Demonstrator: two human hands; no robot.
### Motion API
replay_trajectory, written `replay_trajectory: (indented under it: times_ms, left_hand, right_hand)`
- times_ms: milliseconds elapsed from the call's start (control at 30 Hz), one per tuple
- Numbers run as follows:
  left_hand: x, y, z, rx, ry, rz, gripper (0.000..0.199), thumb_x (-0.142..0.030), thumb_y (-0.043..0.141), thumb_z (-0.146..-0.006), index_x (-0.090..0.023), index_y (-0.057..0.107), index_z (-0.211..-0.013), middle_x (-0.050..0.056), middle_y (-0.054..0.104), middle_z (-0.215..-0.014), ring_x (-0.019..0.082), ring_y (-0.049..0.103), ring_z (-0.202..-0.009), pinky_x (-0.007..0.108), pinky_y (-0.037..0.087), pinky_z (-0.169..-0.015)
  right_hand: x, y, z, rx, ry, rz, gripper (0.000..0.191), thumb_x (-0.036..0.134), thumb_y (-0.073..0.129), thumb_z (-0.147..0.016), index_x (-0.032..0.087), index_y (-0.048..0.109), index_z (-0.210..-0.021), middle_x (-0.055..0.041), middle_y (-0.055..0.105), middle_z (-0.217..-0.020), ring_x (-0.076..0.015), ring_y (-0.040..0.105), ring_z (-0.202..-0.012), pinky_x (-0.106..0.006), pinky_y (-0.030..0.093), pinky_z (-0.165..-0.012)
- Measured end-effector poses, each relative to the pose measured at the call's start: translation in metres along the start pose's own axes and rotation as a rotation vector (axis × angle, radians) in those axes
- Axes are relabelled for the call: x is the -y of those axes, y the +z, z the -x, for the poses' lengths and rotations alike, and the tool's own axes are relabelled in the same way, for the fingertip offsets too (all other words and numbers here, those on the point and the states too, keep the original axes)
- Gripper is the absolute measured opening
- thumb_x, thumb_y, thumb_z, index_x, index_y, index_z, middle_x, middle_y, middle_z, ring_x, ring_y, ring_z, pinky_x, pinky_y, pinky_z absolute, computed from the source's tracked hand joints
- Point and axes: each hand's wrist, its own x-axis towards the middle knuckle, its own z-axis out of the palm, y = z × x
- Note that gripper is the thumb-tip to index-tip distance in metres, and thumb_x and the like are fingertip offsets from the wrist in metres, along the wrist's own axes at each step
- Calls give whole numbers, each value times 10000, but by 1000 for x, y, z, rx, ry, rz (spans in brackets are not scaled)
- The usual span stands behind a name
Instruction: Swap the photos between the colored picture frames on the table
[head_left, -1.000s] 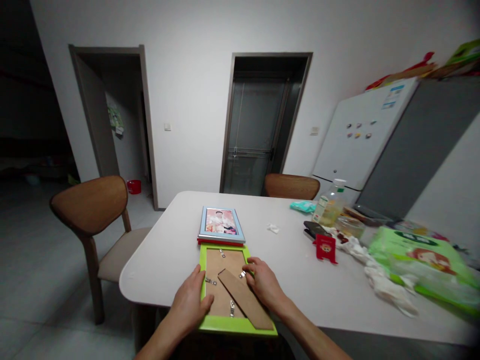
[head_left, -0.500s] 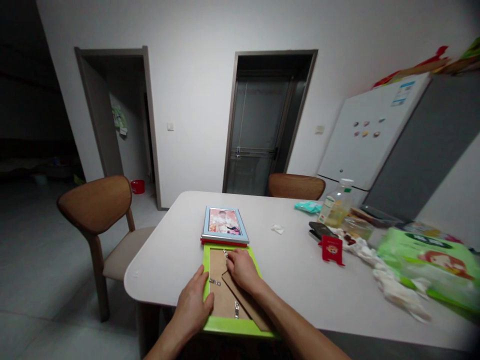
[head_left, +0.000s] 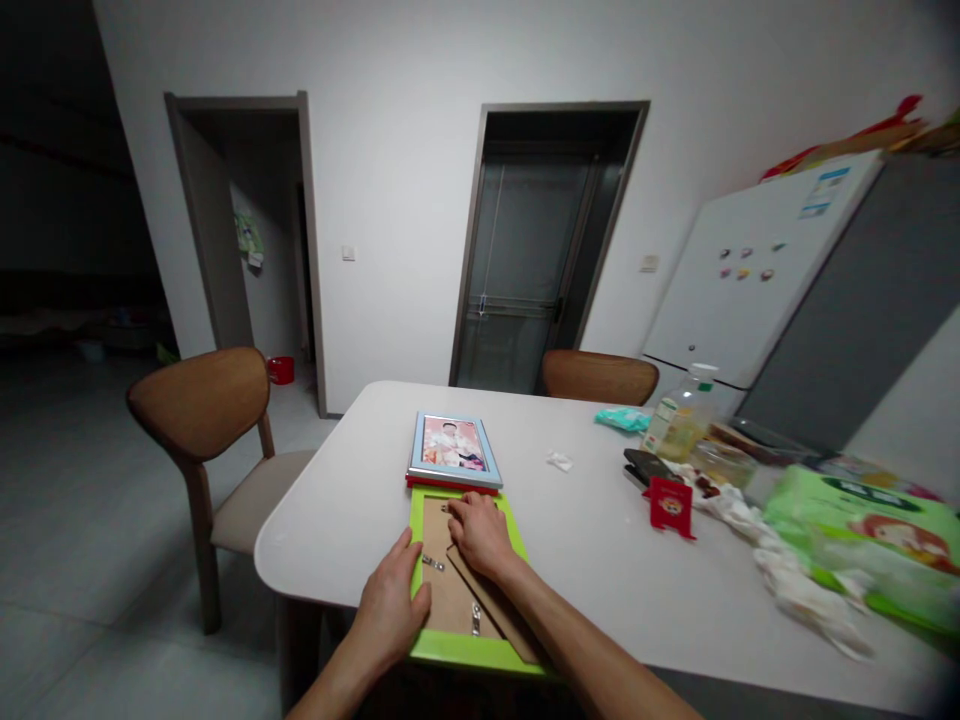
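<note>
A bright green picture frame [head_left: 465, 648] lies face down at the table's near edge, its brown backboard [head_left: 442, 608] showing. My left hand [head_left: 391, 605] grips the frame's left side, thumb over the border. Curled fingers of my right hand [head_left: 480, 535] are at a small metal clip [head_left: 445, 508] near the top of the backboard. More clips sit at the left [head_left: 433, 563] and bottom [head_left: 476, 618]. A brown stand leg [head_left: 495, 605] slants across the back, partly under my right forearm. Just beyond lies a light blue picture frame [head_left: 455, 450] with a photo, on something red.
The white table [head_left: 337, 500] carries a crumpled tissue [head_left: 559, 460], a red stand [head_left: 670, 507], a black phone-like object [head_left: 646, 467], a bottle [head_left: 679, 415] and a green tissue pack [head_left: 862, 530] on the right. Wooden chairs stand left [head_left: 202, 410] and behind [head_left: 600, 377].
My right fingers have shifted slightly over the top clip, covering more of it. My left hand keeps its hold. The whole view has moved a little.
</note>
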Motion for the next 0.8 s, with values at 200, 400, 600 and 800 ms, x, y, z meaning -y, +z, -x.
replay_trajectory:
  times_ms: [200,400,600,800]
  left_hand:
    - [4,3,0,-29,8,29,474,-201,439,-676,-90,476,-1135,112,382,-1290,188,360,-1173,280,262,-988]
    - [2,3,0,-31,3,60,468,-189,447,-668,-100,484,-1126,112,384,-1288,184,369,-1167,286,270,-984]
    - [3,3,0,-37,-8,89,482,-185,454,-659,-106,479,-1134,101,387,-1288,183,368,-1168,285,268,-985]
    - [2,1,1,-30,-10,76,488,-188,441,-672,-90,465,-1149,108,369,-1299,193,356,-1175,283,257,-990]
  right_hand:
    - [13,-7,26,18,-196,-184,255,412,522,-698,249,622,-867,-39,536,-1004,-194,435,-933,-288,290,-785]
    - [27,-8,27,32,-119,-168,185,319,488,-737,224,633,-803,-44,561,-929,-182,453,-914,-268,312,-770]
    - [19,-16,26,97,-181,-310,267,298,520,-709,215,610,-947,-58,563,-980,-188,464,-941,-288,331,-824]
    - [-10,-46,51,347,-279,-448,287,202,569,-607,208,639,-885,-64,469,-1140,-189,416,-1064,-305,298,-913]
